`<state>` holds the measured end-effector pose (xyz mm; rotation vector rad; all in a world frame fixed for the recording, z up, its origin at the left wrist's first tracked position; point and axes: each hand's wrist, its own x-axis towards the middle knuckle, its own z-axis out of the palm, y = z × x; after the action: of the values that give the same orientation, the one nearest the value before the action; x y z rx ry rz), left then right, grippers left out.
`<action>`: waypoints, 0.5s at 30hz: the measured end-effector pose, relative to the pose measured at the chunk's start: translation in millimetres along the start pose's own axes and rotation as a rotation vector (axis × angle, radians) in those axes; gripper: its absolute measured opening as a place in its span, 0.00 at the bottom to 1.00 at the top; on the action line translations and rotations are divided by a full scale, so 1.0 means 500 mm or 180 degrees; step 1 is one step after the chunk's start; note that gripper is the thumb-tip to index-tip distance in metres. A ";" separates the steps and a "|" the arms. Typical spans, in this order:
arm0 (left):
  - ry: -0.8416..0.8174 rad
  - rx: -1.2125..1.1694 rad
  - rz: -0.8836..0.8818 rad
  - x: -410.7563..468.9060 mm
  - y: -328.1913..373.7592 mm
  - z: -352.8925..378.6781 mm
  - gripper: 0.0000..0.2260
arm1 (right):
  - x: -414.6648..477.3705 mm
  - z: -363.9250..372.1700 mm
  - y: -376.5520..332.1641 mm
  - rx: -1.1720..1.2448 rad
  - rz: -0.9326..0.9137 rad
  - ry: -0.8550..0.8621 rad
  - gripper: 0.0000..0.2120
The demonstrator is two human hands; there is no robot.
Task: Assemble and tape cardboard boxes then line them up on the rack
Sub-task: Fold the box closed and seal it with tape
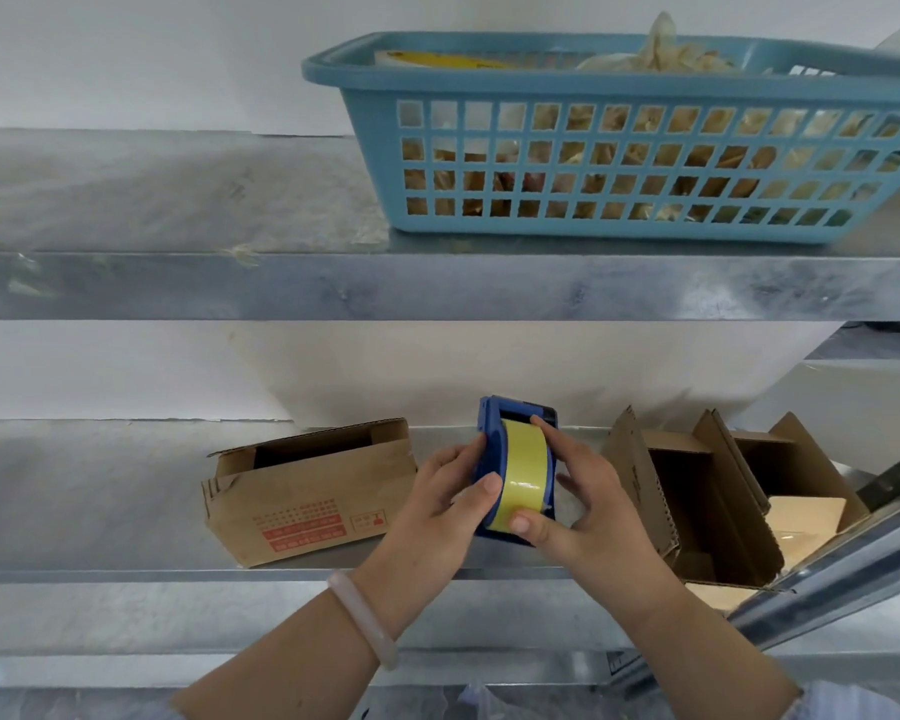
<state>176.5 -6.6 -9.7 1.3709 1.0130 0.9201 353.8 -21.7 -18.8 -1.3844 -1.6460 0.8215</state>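
Observation:
A blue tape dispenser [518, 462] with a yellowish tape roll is held upright over the lower metal shelf [100, 491]. My left hand [450, 504] grips its left side, thumb on the tape. My right hand [580, 504] grips the right side, thumb at the roll's lower edge and index finger on top. A brown cardboard box [302, 504] with red print lies on its side to the left, its top flaps open. Several open cardboard boxes [707, 506] stand in a row to the right.
A blue plastic basket [619, 148] filled with crumpled bags sits on the upper metal shelf [178, 200]. A slanted metal rail [853, 569] crosses the lower right. A pale bracelet circles the left wrist. White wall lies behind the rack.

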 end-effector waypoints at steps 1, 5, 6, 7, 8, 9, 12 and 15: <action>0.0043 -0.0223 -0.0053 0.000 -0.001 0.006 0.25 | 0.000 0.003 -0.004 -0.0152 -0.0079 0.0075 0.42; 0.0174 -0.0370 -0.0219 0.001 -0.003 0.018 0.24 | -0.002 0.016 -0.017 -0.0755 -0.0361 0.0132 0.42; 0.0181 -0.0362 -0.0217 0.002 -0.006 0.015 0.22 | -0.004 0.017 -0.017 -0.0703 -0.0362 0.0120 0.42; 0.0205 -0.0439 -0.0265 0.004 -0.010 0.011 0.20 | -0.007 0.017 -0.014 -0.0508 -0.0317 0.0119 0.41; 0.0233 -0.0610 -0.0344 0.004 -0.013 0.005 0.17 | -0.008 0.017 -0.011 -0.0184 -0.0232 0.0158 0.37; 0.0239 -0.0831 -0.0413 0.004 -0.015 -0.001 0.15 | -0.009 0.016 -0.007 0.0216 -0.0117 0.0280 0.31; 0.0199 -0.1540 -0.0528 0.004 -0.015 -0.012 0.15 | -0.002 0.007 0.014 0.1247 0.0548 0.1071 0.13; 0.0039 -0.2257 -0.0406 0.000 -0.011 -0.008 0.19 | 0.008 0.000 0.033 0.2739 0.1496 0.0720 0.15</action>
<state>172.7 -5.3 -14.9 0.6980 0.6705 1.0559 360.9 -14.6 -32.7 -1.1579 -0.6304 1.3715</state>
